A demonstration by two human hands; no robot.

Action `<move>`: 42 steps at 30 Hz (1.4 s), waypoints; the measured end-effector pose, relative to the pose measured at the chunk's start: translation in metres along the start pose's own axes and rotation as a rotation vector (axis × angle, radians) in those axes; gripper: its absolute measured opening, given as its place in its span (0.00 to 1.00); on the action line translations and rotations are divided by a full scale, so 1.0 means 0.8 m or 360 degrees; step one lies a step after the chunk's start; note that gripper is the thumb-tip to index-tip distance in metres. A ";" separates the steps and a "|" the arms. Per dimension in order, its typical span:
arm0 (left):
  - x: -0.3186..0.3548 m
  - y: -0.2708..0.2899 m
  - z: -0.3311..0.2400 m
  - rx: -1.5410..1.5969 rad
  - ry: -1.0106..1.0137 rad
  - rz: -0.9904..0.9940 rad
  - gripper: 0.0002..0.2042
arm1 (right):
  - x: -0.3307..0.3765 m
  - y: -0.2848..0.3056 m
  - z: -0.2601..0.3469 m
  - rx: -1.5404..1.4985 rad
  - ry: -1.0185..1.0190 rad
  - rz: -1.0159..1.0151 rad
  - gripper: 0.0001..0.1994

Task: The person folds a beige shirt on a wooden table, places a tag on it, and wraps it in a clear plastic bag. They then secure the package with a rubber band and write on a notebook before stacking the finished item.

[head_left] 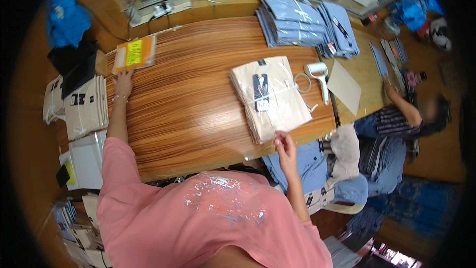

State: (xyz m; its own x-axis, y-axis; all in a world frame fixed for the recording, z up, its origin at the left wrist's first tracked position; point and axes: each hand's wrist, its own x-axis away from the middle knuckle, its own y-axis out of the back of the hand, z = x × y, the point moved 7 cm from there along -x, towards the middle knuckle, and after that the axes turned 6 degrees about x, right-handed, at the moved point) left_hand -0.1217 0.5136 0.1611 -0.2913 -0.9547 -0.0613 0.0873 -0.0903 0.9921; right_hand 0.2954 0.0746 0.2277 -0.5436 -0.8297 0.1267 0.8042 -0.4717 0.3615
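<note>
My left hand (123,85) reaches to the far left of the table, its fingers stretched out at the near edge of an orange packet (148,52) with a bright yellow label. Whether it grips the packet cannot be made out. Close to the table's front edge, my right hand (286,150) is raised with its fingers curled together. It is beside the near corner of a stack of beige folded garments (287,104) in clear wrapping, tied with white string and topped by a dark hang tag (261,92). Anything between those fingers is too small to see.
A white lint roller (324,87) and a cardboard sheet (345,88) lie right of the stack. Bundled blue garments (292,20) stand at the back. More beige garments (87,111) are at left. At right, a co-worker (396,116) works at another table. Blue clothes (302,166) hang below the edge.
</note>
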 end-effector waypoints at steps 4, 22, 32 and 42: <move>0.028 0.059 -0.147 0.1159 -0.0044 -0.0015 0.22 | -0.067 0.060 0.027 0.0597 0.0516 -0.0228 0.14; 0.303 -0.015 -0.358 0.3346 0.0889 0.0732 0.36 | -0.087 -0.003 -0.114 -0.0003 -0.0423 0.0319 0.25; 0.483 0.078 -0.302 0.3492 0.0706 0.0621 0.23 | 0.109 -0.087 -0.153 -0.0772 -0.0815 0.0700 0.34; 0.480 0.124 -0.436 0.2626 -0.0748 0.0970 0.38 | 0.207 0.038 -0.323 -0.1899 -0.0833 -0.0038 0.36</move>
State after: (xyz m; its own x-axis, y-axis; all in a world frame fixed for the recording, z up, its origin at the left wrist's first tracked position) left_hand 0.1070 0.0391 0.1978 -0.8223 -0.5665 0.0534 -0.5686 0.8216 -0.0408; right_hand 0.2918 -0.1542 0.0208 -0.3716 -0.7312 0.5720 0.3624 -0.6815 -0.6357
